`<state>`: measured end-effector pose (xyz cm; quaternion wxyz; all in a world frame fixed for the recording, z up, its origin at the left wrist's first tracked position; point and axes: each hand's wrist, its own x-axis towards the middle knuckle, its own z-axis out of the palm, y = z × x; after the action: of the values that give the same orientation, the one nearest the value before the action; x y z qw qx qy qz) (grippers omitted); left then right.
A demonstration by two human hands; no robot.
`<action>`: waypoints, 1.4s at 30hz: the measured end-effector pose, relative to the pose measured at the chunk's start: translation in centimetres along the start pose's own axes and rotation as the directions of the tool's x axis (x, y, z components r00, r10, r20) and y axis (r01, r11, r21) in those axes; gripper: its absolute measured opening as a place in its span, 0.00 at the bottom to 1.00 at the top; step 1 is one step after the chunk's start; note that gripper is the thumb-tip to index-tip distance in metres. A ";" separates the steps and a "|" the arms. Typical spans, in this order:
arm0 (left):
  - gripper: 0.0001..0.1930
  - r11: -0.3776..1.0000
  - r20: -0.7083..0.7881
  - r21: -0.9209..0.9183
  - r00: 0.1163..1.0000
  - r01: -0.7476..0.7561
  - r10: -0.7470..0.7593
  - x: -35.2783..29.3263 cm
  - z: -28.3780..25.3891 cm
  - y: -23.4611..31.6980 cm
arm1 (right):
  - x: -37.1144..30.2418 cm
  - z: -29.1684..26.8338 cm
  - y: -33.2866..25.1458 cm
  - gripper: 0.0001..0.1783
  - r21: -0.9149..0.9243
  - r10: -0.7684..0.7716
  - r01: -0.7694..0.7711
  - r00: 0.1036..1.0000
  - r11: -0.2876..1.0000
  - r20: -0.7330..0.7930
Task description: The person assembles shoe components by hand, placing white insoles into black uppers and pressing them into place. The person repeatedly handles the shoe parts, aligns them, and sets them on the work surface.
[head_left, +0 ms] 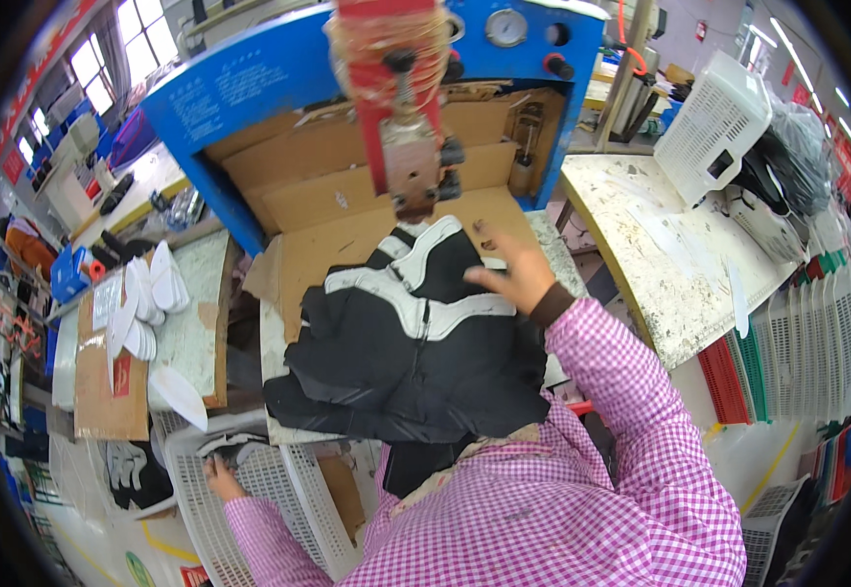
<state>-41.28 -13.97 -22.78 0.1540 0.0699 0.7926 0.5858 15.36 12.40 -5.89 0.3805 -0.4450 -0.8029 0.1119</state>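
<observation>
A pile of black shoe-upper pieces (376,362) with white curved trim lies on the work surface in front of me. One piece with white trim (430,245) lies at the far end, under the metal head (413,181) of a red machine arm. My right hand (521,277) is over the right side of the pile, fingers spread, with nothing seen in it. Down at the lower left, my left hand (220,481) reaches into a white plastic basket (313,489). Its fingers are curled at the edge of a black-and-white piece (236,445) there; the fingertips are partly hidden.
A blue machine frame (220,108) with a gauge surrounds the cardboard-lined work area. On the left table (212,293) lie white sole-shaped sheets (138,303). A worn table (641,264) at right holds a white crate (714,127). Stacked baskets (807,342) stand beside it.
</observation>
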 end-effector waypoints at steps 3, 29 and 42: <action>0.19 0.988 0.060 0.020 0.986 -0.155 0.154 -4.6 0.8 5.0 | 4.6 -0.5 6.8 0.31 0.348 0.353 -0.306 0.932 0.886 -0.082; 0.24 0.339 0.605 -0.384 0.043 -0.859 0.795 -27.8 16.6 23.6 | 5.7 -9.8 4.0 0.08 -0.053 0.058 -0.084 0.925 0.995 -0.377; 0.36 0.158 0.563 -0.538 -0.214 -0.828 0.798 -37.9 21.7 24.1 | -3.5 -10.9 -4.1 0.13 0.818 0.304 -0.267 0.945 0.509 0.119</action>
<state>-0.12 1.99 0.44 0.0571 0.8134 0.3951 0.4232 21.65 5.46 1.94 0.5360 -0.3429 -0.5641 0.5262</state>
